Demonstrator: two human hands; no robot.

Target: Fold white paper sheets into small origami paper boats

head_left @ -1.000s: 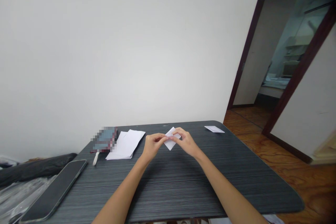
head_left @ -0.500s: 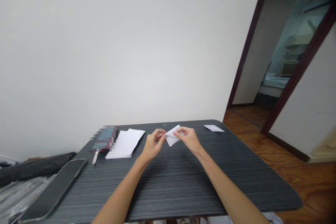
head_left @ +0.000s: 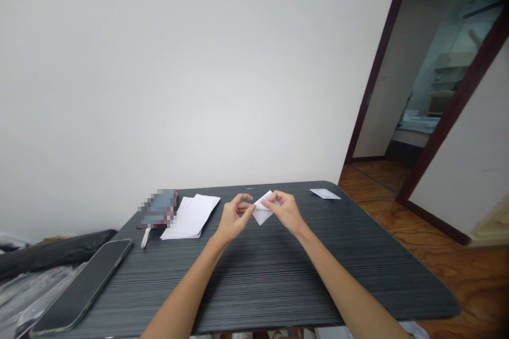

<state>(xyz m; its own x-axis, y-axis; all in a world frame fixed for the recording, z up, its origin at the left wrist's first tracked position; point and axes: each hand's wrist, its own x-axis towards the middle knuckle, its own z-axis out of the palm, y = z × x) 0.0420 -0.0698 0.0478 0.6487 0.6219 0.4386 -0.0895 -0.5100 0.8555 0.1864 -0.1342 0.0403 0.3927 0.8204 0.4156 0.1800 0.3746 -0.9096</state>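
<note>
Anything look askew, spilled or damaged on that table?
No spill or damage shows. The white sheets at the left are stacked unevenly, edges out of line. The dark phone-like slab sits at the left edge of the table, perhaps overhanging. Pixelation obscures the item beside the sheets.

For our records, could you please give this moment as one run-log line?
right hand: pinching folded paper | left hand: thumb at folded paper's left corner | table: white sheets left, small white paper right

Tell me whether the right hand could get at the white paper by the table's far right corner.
Probably yes: the right hand is on that side, and nothing visible stands between it and the white paper, though its fingers are pinching the folded paper.
</note>
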